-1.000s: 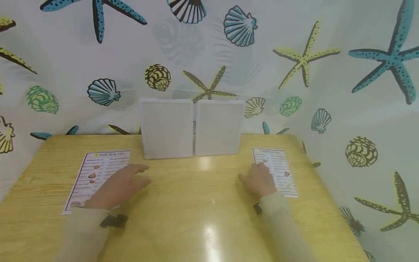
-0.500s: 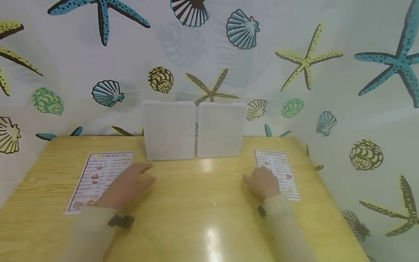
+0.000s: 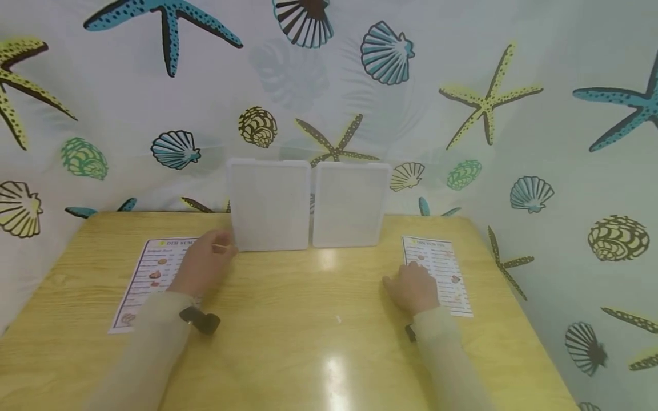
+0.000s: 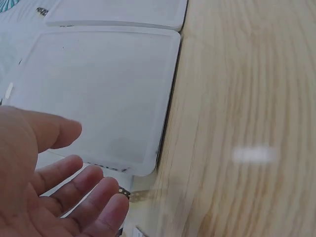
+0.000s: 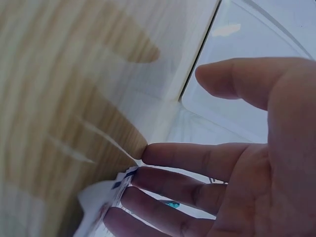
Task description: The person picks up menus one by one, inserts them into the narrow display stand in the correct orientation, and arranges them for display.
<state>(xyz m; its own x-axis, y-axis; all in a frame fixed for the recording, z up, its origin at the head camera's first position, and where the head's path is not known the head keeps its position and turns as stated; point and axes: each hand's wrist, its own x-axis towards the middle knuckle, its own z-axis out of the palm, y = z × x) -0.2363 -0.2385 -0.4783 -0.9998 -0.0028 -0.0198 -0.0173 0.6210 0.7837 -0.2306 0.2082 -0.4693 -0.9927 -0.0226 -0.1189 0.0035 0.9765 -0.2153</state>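
Two white rectangular panels with raised rims stand upright side by side, a left panel [image 3: 269,208] and a right panel [image 3: 351,205]. My left hand [image 3: 208,260] is at the lower left edge of the left panel, overlapping it slightly in the head view. Its thumb and fingers are apart and loosely bent, with nothing between them, as the left wrist view shows. My right hand [image 3: 413,288] reaches down over the left side of a printed menu sheet [image 3: 448,274]. In the right wrist view its extended fingertips meet the sheet's edge and the table, thumb held apart.
Another "Dim Sum Inn" menu sheet [image 3: 149,279] lies on the left, partly under my left forearm. Behind the wooden table [image 3: 288,342] hangs a white curtain [image 3: 205,85] printed with shells and starfish. A tiny white mark [image 3: 338,319] shows on the tabletop.
My left hand has moved forward and up to the left panel's edge. My right hand stays over its menu sheet. The whole head view has shifted slightly.
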